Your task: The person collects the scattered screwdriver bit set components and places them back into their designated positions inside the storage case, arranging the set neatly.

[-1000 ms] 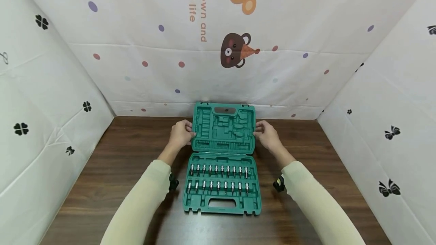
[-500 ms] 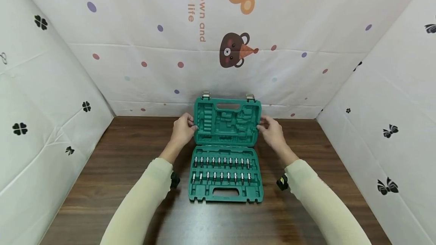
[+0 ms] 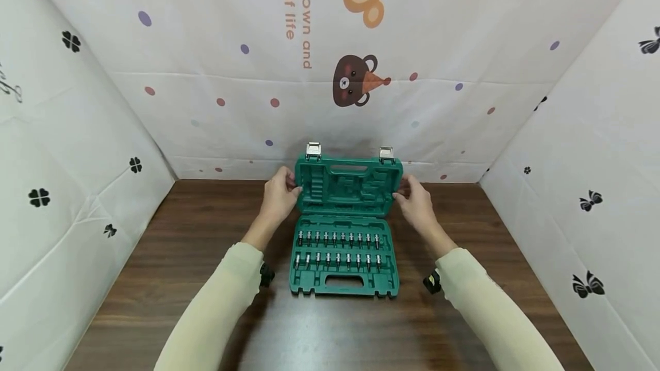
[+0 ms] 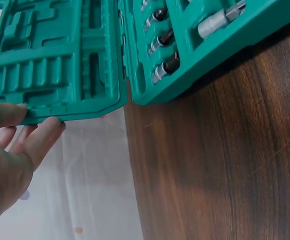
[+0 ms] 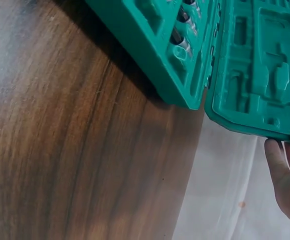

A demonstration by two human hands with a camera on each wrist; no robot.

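A green plastic socket case (image 3: 344, 283) lies open on the table, its lid (image 3: 348, 209) raised steeply at the back. Two rows of metal bit sockets (image 3: 338, 239) sit in the base's slots. My left hand (image 3: 278, 194) pinches the lid's left edge between thumb and fingers; the left wrist view shows the thumb on the inner face and fingers (image 4: 45, 137) behind. On the opposite edge, my right hand (image 3: 415, 204) holds the lid the same way, partly cut off in the right wrist view. Two metal latches (image 3: 313, 150) stick up from the lid's top edge.
A white printed cloth wall (image 3: 227, 125) rises right behind the lid, with side walls (image 3: 546, 188) left and right. Dark wood-grain table (image 3: 330, 336) extends in front of the case and to both sides.
The lid has tilted up and forward from lying further back, and its latches now show. The case base has shifted away toward the back wall. Both hands have moved along with the lid.
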